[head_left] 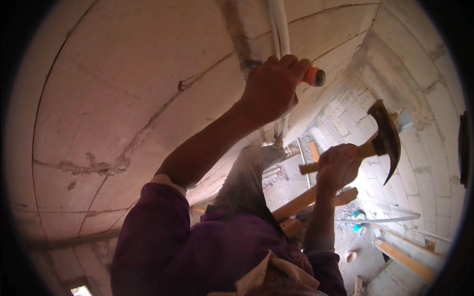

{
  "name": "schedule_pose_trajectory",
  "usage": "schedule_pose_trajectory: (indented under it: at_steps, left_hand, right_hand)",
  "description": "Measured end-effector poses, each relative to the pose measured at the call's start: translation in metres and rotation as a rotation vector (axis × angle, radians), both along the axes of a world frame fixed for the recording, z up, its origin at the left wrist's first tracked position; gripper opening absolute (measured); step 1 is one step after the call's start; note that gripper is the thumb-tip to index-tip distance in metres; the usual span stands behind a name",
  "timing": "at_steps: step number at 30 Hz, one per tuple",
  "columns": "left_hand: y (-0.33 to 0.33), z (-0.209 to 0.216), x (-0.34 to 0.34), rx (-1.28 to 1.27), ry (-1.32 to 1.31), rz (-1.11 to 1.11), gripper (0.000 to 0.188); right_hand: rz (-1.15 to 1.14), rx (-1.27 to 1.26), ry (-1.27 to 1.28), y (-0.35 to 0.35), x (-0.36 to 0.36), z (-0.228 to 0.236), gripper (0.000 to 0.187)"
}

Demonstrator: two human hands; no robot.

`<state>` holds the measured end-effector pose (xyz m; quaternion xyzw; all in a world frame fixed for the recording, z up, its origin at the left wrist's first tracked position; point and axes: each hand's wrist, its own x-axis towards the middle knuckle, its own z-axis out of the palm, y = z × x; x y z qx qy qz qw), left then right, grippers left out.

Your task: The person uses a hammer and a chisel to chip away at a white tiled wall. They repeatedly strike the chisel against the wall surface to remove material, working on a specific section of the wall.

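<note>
The fingers of the left hand (270,89) are wrapped tightly around an orange-handled tool (314,77), probably a chisel, of which only the dark-capped end is seen past the fist. The tool is held against the block wall (123,98), just beside the white pipes (279,27) that run down a cut channel. Whether the working end touches the wall cannot be told, because it is hidden by the hand.

The fingers of the right hand (338,165) are clamped on the wooden handle of a claw hammer (384,138). Its dark head is raised at the right, well apart from the orange-handled tool, with the claw pointed downward.

Below, a leg in grey trousers (247,177), wooden planks (311,197) and rubble on the floor (355,246) are seen.

A risk is judged here: the capped end stands very near the knuckles, so the left hand could be struck if the hammer is swung off line. The white pipes could also be dented if the tool slips sideways. Balance could be lost from the high standing place.
</note>
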<state>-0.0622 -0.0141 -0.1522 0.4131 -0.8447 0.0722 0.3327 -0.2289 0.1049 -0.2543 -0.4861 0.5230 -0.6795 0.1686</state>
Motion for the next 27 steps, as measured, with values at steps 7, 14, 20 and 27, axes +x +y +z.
schedule_pose_trajectory:
  at_steps: [7, 14, 20, 27]
  left_hand:
    - [-0.006, -0.003, -0.004, 0.07, -0.093, 0.039, 0.026]
    - [-0.016, -0.016, 0.003, 0.043, -0.229, 0.059, 0.041]
    - [0.0, -0.023, 0.013, 0.139, -0.178, -0.1, 0.026]
    - [0.07, -0.038, 0.049, 0.307, 0.12, -0.294, 0.025]
  right_hand:
    - [0.189, 0.023, -0.498, -0.004, 0.007, 0.018, 0.025]
    - [0.2, 0.265, -0.529, -0.023, 0.006, 0.019, 0.028]
    - [0.281, 0.417, -0.612, -0.012, 0.011, 0.002, 0.023]
    - [0.209, 0.316, -0.801, 0.031, -0.009, 0.006, 0.03]
